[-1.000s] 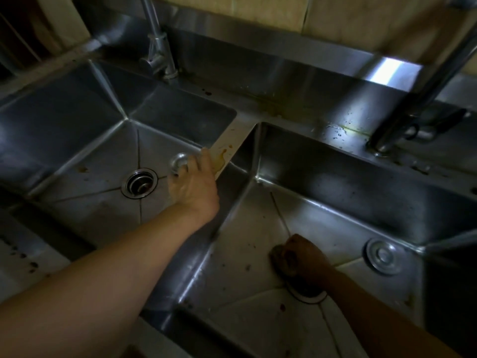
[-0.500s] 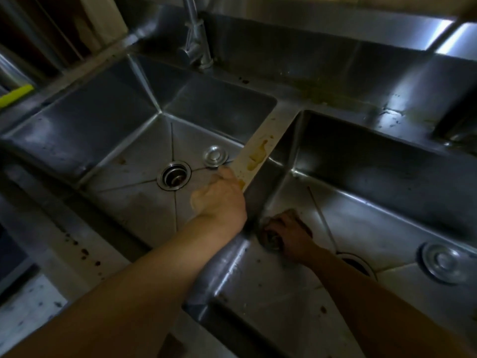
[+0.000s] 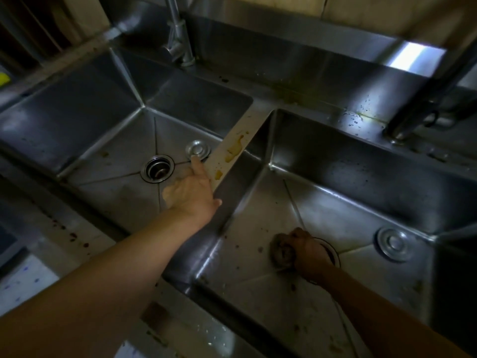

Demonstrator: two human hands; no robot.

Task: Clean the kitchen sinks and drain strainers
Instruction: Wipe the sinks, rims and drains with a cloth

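Observation:
Two steel sink basins lie side by side, the left sink (image 3: 85, 130) and the right sink (image 3: 343, 192). My left hand (image 3: 192, 192) rests on the divider (image 3: 238, 140) between them, fingers straight, one fingertip near a round drain stopper (image 3: 197, 149). The left drain (image 3: 157, 168) is uncovered. My right hand (image 3: 305, 250) grips a dark scrubbing pad (image 3: 282, 251) and presses it on the right sink's floor, over the left edge of that drain (image 3: 331, 250). A second stopper (image 3: 393, 243) lies on the floor at the right.
Yellow stains mark the divider. A faucet (image 3: 178, 40) rises behind the left sink and a second faucet (image 3: 423, 99) behind the right. Brown specks dot the right sink's floor and the front counter (image 3: 64, 233). A yellow object (image 3: 4, 80) shows at the far left.
My right hand has moved the scrubbing pad from the sink's near-left corner back to beside the drain. My left hand stays on the divider while the view shifts.

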